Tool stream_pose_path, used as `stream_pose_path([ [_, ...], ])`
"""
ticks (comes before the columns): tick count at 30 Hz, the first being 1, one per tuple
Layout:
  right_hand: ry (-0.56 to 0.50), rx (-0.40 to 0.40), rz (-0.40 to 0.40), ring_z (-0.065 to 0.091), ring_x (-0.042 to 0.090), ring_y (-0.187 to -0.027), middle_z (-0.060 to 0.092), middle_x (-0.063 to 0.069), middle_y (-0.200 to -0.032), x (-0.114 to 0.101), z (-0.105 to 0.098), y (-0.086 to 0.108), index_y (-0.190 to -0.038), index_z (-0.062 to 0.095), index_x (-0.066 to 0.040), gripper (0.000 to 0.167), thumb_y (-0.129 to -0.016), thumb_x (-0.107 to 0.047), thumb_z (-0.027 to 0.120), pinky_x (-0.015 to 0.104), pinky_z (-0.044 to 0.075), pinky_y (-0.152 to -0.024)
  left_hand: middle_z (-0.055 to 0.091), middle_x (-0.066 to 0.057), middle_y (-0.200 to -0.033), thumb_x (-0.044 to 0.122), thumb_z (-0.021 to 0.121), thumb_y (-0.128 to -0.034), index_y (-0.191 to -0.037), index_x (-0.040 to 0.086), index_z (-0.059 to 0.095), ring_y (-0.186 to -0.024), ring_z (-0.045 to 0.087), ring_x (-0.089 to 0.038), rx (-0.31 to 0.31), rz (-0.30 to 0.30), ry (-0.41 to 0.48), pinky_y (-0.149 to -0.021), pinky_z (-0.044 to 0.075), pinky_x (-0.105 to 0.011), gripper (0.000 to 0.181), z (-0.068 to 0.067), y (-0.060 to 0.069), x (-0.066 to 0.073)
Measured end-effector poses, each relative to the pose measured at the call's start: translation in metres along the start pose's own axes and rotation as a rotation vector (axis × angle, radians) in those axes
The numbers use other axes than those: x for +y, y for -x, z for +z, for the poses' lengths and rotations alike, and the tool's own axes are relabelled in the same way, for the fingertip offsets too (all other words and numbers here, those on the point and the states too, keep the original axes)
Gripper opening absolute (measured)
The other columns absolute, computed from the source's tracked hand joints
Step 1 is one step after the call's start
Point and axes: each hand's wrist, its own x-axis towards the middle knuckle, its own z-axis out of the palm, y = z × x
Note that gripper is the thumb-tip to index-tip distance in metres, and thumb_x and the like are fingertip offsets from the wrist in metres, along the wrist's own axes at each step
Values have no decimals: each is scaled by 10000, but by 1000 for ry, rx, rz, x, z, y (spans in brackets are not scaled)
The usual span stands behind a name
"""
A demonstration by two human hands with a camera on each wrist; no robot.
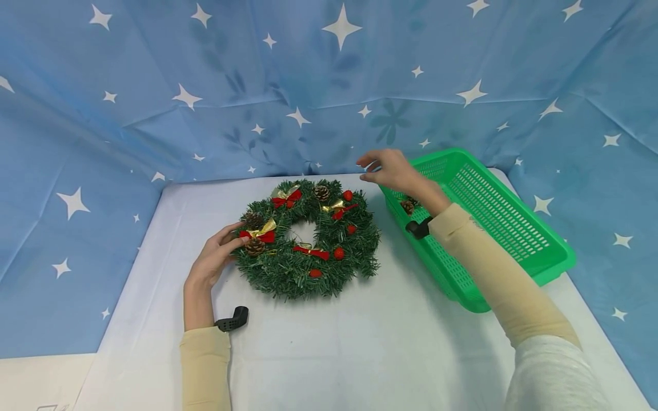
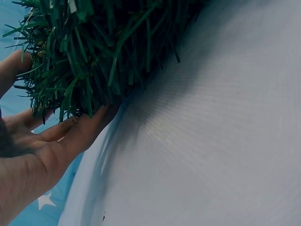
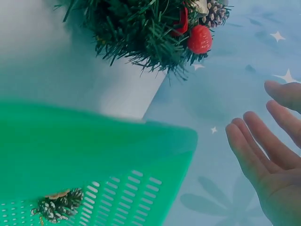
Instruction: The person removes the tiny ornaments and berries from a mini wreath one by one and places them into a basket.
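A green tinsel wreath (image 1: 288,279), decorated with red and gold bows, pinecones and red berries, lies on the white-covered table. At its left edge, my left hand (image 1: 213,260) grips it, thumb on top beside a bow (image 1: 259,235). In the left wrist view, the fingers (image 2: 87,129) reach beneath the green wreath (image 2: 94,61). My right hand (image 1: 392,170) is raised over the far left corner of a green basket (image 1: 524,207), fingers loosely bent and holding nothing. The right wrist view shows that hand (image 3: 273,169) apart from both wreath and basket.
Inside the basket, near its left wall, lie loose pinecones (image 3: 59,207). The basket stands tilted at the table's right side. A blue curtain (image 1: 319,74) with white stars encloses the table's back and sides. White tablecloth (image 1: 329,354) shows in front of the wreath.
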Motion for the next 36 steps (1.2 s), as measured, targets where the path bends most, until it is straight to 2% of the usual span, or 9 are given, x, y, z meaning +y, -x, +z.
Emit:
stream_pose_path([
  [9, 6, -39, 1, 642, 348, -1200, 671, 195, -1319, -6, 9, -8, -1334, 657, -10, 379, -975, -116, 716, 486, 527, -968, 259, -187, -1678, 302, 593, -1063, -1642, 135, 282, -1483, 327, -361, 1, -1, -1, -893, 451, -311, 678, 0, 1, -1],
  [19, 3, -65, -34, 657, 361, -1182, 670, 215, -1323, -10, 24, -18, -1326, 663, 1, 380, -965, -100, 724, 476, 539, -965, 299, -185, -1660, 317, 600, -1060, -1639, 145, 288, -1466, 342, -339, 9, -12, -1, -901, 426, -353, 680, 1, 0, -1],
  [36, -19, -143, -25, 642, 354, -1207, 658, 208, -1335, -15, 47, -37, -1329, 659, -7, 371, -970, -82, 710, 460, 525, -996, 324, -185, -1645, 312, 589, -1066, -1637, 142, 296, -1424, 378, -319, 8, 2, -7, -889, 449, -339, 664, 0, -1, -2],
])
